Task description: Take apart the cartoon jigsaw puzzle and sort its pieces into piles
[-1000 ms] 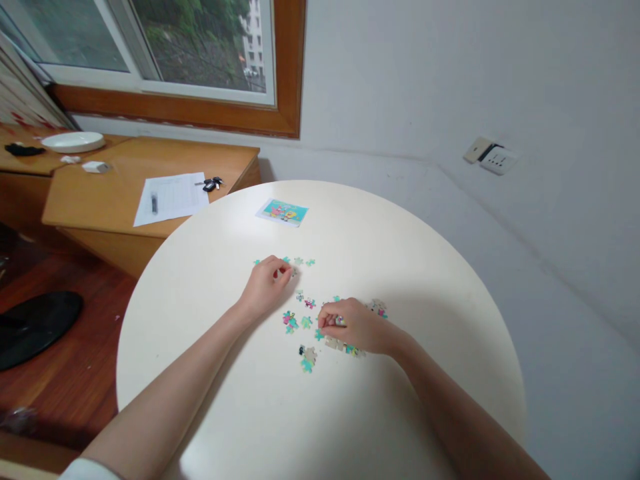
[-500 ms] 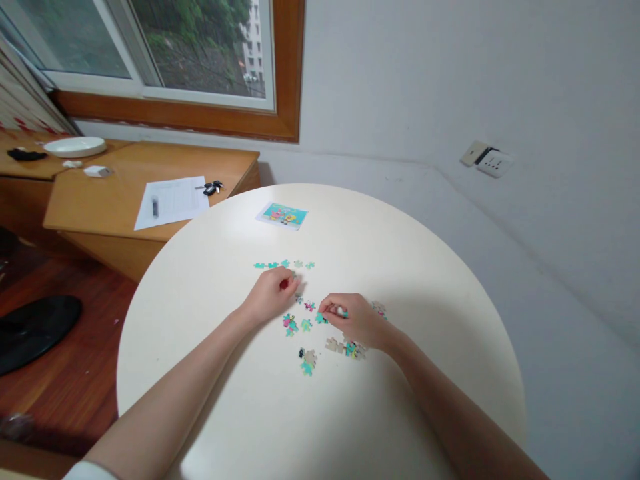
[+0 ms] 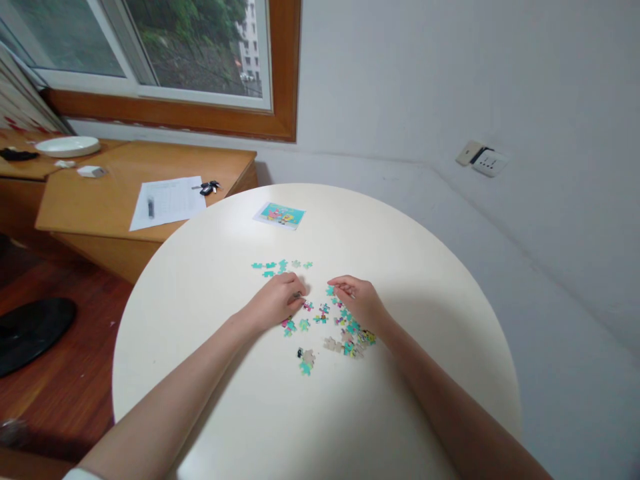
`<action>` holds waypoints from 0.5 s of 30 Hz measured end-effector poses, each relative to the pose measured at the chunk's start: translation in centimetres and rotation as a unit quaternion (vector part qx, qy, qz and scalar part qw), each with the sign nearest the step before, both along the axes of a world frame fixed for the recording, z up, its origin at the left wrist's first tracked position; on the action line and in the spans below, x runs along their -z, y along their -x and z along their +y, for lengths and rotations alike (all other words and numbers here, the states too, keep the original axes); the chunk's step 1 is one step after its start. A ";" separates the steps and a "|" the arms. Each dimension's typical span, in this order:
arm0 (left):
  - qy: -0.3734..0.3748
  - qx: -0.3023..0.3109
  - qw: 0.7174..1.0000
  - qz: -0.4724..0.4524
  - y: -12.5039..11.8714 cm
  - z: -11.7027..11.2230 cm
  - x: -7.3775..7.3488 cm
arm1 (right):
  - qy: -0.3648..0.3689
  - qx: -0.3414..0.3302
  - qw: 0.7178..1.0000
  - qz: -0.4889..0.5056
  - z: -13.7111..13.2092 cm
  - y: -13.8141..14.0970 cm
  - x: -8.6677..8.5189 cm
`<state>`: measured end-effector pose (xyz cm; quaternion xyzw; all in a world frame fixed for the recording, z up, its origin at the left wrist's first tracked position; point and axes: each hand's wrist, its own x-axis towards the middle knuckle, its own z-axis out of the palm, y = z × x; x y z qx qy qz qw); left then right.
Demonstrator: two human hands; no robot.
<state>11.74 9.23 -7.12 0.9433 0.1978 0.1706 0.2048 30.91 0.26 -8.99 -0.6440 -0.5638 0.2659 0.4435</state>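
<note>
Small teal and pink jigsaw pieces [image 3: 320, 320] lie scattered near the middle of a round cream table [image 3: 225, 267]. My left hand [image 3: 277, 303] rests on the table with its fingers curled, pinching a small piece at its fingertips. My right hand [image 3: 360, 300] hovers just right of it, fingers bent over the pile with fingertips touching pieces; whether it grips one is hard to tell. A short row of teal pieces [image 3: 280, 265] lies just beyond my left hand. A small reference picture card [image 3: 279, 215] lies at the table's far edge.
A wooden desk [image 3: 100, 200] stands to the left under a window, carrying a paper sheet with a pen [image 3: 167, 200], keys [image 3: 209, 187] and a white plate [image 3: 67, 145]. A wall socket [image 3: 483, 160] is on the right wall. A black round base [image 3: 30, 333] sits on the wooden floor.
My right hand moved up and right from the pile's left side. My left hand slid slightly down and right. More loose pieces now show below my right hand.
</note>
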 end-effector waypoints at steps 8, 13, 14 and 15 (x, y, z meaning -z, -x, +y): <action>-0.002 0.020 1.000 0.002 -0.3 -0.4 -0.2 | 0.008 0.006 0.996 0.087 0.4 -0.4 0.4; 0.036 0.060 0.997 -0.013 -0.6 -1.1 -0.5 | 0.034 -0.045 0.994 0.096 0.2 0.1 -0.1; 0.045 0.068 0.996 -0.018 -0.7 -1.1 -0.4 | 0.035 -0.052 0.993 0.098 0.2 0.3 -0.1; 0.054 0.072 0.996 -0.021 -0.7 -1.1 -0.3 | 0.036 -0.057 0.993 0.099 0.1 0.4 -0.1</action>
